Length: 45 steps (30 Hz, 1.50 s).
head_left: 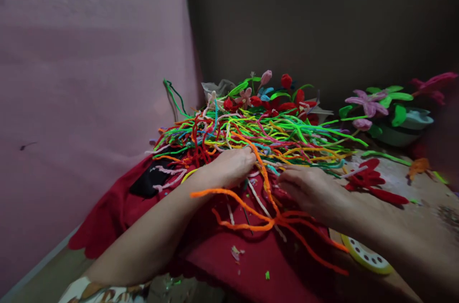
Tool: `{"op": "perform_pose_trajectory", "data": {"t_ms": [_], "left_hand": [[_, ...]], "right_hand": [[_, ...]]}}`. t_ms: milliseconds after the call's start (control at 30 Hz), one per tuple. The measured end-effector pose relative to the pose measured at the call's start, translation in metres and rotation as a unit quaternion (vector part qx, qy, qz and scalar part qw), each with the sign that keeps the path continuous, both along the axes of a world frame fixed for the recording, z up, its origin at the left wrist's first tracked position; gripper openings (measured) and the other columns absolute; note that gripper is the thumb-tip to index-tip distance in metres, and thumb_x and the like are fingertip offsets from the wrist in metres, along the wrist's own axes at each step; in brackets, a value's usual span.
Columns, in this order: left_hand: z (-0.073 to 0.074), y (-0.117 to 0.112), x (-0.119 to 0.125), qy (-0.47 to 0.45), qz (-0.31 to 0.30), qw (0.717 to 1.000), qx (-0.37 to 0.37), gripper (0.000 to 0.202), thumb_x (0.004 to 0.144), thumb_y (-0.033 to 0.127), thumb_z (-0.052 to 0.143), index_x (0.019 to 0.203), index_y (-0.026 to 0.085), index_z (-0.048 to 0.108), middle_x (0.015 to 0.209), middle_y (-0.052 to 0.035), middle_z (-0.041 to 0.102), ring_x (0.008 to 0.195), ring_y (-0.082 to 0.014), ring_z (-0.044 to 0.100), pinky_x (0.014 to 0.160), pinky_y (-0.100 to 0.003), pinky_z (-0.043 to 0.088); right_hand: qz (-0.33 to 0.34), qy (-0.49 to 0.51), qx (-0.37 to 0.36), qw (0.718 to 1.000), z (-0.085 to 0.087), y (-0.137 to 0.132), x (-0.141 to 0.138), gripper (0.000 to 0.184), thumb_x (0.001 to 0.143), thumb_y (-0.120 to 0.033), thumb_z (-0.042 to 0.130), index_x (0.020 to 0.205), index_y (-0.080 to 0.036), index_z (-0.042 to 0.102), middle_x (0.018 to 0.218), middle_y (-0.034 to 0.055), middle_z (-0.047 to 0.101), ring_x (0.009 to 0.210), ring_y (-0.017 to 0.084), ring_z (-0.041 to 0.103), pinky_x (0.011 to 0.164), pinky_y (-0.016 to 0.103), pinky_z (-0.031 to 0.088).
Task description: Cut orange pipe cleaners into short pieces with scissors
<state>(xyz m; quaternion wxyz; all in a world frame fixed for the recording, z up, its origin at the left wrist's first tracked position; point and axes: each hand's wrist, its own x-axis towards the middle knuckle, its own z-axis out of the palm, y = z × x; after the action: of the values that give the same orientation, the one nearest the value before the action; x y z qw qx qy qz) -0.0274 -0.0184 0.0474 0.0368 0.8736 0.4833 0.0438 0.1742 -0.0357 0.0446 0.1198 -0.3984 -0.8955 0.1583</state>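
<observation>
A big heap of pipe cleaners (pixel 265 133) in many colours lies on a red cloth (pixel 229 250). My left hand (pixel 229 167) rests at the heap's near edge, fingers curled into the strands, closed on some of them. My right hand (pixel 308 188) sits just to the right, fingers bent and pinched near an orange pipe cleaner bundle (pixel 265 219) that trails toward me over the cloth. What the right fingers hold is hidden.
Finished pipe-cleaner flowers (pixel 272 90) stand behind the heap. A pot with pink and green flowers (pixel 390 119) is at the right. A red flower piece (pixel 373 181), a yellow round object (pixel 366 255) and a pink wall (pixel 89 78) at left.
</observation>
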Motion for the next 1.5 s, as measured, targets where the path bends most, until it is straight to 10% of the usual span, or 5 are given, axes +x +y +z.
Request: {"op": "perform_pose_trajectory", "data": {"t_ms": [200, 533, 933, 1167, 1500], "left_hand": [[0.017, 0.02, -0.049, 0.022, 0.083, 0.991, 0.101, 0.02, 0.08, 0.015, 0.041, 0.085, 0.016, 0.061, 0.085, -0.0067, 0.061, 0.08, -0.0172, 0.056, 0.072, -0.027, 0.044], [0.001, 0.044, -0.091, 0.129, 0.113, 0.978, 0.123, 0.025, 0.074, 0.019, 0.051, 0.096, 0.013, 0.061, 0.099, -0.0117, 0.057, 0.1, -0.0248, 0.046, 0.089, -0.038, 0.038], [-0.014, 0.053, -0.108, -0.021, 0.186, 0.97, 0.158, 0.025, 0.076, 0.014, 0.04, 0.083, 0.016, 0.064, 0.088, -0.0066, 0.061, 0.087, -0.0178, 0.055, 0.083, -0.03, 0.043], [0.001, 0.038, -0.1, -0.209, 0.221, 0.912, 0.274, 0.019, 0.072, 0.017, 0.05, 0.088, 0.015, 0.061, 0.094, -0.0059, 0.053, 0.081, -0.0144, 0.053, 0.074, -0.026, 0.044], [0.0, 0.02, -0.084, 0.044, 0.237, 0.971, 0.01, 0.019, 0.069, 0.029, 0.055, 0.055, 0.017, 0.061, 0.061, -0.0063, 0.06, 0.065, -0.0187, 0.058, 0.055, -0.025, 0.037]], "right_hand": [[-0.097, 0.043, 0.151, 0.983, -0.007, 0.034, -0.01, 0.024, 0.084, -0.018, 0.043, 0.094, -0.014, 0.064, 0.092, 0.0099, 0.058, 0.086, 0.019, 0.056, 0.075, 0.027, 0.041], [-0.094, -0.137, 0.12, 0.979, -0.022, 0.054, -0.031, 0.036, 0.081, -0.035, 0.05, 0.111, -0.016, 0.057, 0.113, 0.0143, 0.051, 0.097, 0.026, 0.055, 0.074, 0.032, 0.044], [-0.092, -0.168, 0.124, 0.974, -0.03, 0.059, -0.03, 0.029, 0.083, -0.021, 0.045, 0.102, -0.016, 0.066, 0.109, 0.0133, 0.059, 0.101, 0.024, 0.055, 0.078, 0.03, 0.043], [-0.117, -0.185, 0.145, 0.965, -0.035, 0.067, -0.027, 0.034, 0.086, -0.026, 0.037, 0.081, -0.017, 0.069, 0.091, 0.0104, 0.065, 0.084, 0.022, 0.062, 0.068, 0.028, 0.044], [-0.095, -0.149, 0.173, 0.969, -0.043, 0.068, -0.024, 0.028, 0.084, -0.025, 0.042, 0.092, -0.018, 0.069, 0.1, 0.0104, 0.066, 0.093, 0.021, 0.06, 0.078, 0.027, 0.045]]}}
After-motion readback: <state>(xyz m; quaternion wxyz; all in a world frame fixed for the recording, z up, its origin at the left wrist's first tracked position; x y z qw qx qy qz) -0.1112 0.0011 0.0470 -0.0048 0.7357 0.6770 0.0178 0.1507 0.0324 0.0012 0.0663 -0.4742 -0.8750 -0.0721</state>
